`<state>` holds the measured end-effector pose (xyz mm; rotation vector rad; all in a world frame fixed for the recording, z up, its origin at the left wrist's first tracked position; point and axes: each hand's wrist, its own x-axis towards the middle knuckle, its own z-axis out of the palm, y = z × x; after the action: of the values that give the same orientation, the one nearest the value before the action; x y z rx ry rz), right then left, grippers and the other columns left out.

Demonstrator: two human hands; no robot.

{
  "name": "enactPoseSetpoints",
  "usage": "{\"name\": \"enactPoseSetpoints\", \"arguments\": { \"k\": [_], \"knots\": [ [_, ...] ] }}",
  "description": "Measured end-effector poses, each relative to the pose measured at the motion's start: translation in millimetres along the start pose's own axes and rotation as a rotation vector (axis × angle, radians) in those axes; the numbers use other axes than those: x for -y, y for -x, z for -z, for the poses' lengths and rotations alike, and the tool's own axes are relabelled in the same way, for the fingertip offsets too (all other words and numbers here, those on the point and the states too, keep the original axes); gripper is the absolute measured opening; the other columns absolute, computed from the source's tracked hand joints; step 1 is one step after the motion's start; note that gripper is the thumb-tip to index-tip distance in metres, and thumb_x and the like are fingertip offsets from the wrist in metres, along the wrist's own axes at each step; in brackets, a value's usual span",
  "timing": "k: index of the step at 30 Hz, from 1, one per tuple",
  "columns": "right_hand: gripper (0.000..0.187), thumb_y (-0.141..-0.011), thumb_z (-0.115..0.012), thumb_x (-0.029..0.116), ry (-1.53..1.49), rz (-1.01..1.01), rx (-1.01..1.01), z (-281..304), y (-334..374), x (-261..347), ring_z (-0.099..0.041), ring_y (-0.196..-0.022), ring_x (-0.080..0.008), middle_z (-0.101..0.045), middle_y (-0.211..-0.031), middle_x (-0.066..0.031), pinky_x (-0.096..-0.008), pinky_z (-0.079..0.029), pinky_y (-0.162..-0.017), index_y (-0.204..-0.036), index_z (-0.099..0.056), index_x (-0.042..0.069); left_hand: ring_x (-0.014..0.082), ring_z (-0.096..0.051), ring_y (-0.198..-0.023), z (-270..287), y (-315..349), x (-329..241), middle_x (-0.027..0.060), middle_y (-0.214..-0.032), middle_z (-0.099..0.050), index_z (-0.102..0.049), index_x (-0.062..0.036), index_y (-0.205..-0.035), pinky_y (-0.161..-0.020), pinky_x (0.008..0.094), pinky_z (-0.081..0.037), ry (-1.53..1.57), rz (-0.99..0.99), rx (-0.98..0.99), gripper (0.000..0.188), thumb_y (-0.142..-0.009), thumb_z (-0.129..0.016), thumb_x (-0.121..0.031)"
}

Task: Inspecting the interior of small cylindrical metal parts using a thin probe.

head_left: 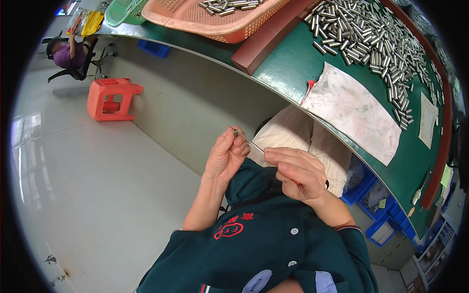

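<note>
Between the thumb and fingers of my left hand [228, 150] is a small metal tube [235, 132], its open end showing. My right hand [300, 172] closes around a slim tool with a thin metal shaft [252, 143]. The shaft's tip reaches to the tube's end; whether it enters the bore is too small to tell. A bit of red shows at the right palm, perhaps the tool's handle, which the fingers mostly hide. Both hands are in front of my body, short of the table's edge. Many similar metal tubes [364, 36] lie piled on the green table [281, 73].
A stained white cloth [354, 112] hangs slightly over the table edge. Beside it are a brown bar [273, 41], a pink basket [195, 22] with tubes and a green basket [122, 12]. Blue bins [381, 229] sit below. A red stool [112, 100] and a seated person [71, 53] are at left.
</note>
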<state>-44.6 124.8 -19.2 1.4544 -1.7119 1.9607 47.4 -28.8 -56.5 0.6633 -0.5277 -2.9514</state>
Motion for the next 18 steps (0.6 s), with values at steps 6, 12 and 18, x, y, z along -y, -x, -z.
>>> {"name": "enactPoseSetpoints", "arguments": {
  "k": [6, 12, 18],
  "knots": [
    [0.034, -0.066, -0.068, 0.001, 0.000, 0.064, 0.023, 0.8, 4.9, 1.4, -0.063, -0.081, -0.0310, -0.060, -0.092, -0.0201, -0.0335, -0.053, -0.065, -0.094, -0.050, -0.003, 0.0069, -0.040, -0.055, -2.0, -0.8, 5.6, 0.0003, -0.068, -0.049, -0.053, -0.0041, -0.086, -0.055, 0.0195, -0.034, -0.041, -0.043, -0.174, 0.019, -0.086, -0.053, -0.023],
    [0.026, -0.074, -0.058, -0.001, 0.070, 0.039, 0.139, 4.5, 0.9, 5.1, -0.063, -0.078, -0.0309, -0.062, -0.089, -0.0176, -0.0351, -0.053, -0.064, -0.098, -0.048, 0.000, 0.0057, -0.037, -0.054, -11.3, -0.6, -1.3, -0.0010, -0.065, -0.044, -0.053, -0.0037, -0.088, -0.053, 0.0187, -0.034, 0.164, -0.049, -0.166, 0.019, -0.087, -0.052, -0.023],
    [0.023, -0.068, -0.064, -0.001, -0.061, 0.144, 0.053, 12.7, 1.9, 9.0, -0.061, -0.086, -0.0332, -0.059, -0.093, -0.0228, -0.0368, -0.053, -0.069, -0.088, -0.054, -0.005, 0.0058, -0.036, -0.055, -20.3, -3.1, 2.7, -0.0018, -0.065, -0.042, -0.052, -0.0037, -0.087, -0.053, 0.0189, -0.034, 0.344, 0.023, -0.109, 0.019, -0.087, -0.051, -0.022]
  ]
}}
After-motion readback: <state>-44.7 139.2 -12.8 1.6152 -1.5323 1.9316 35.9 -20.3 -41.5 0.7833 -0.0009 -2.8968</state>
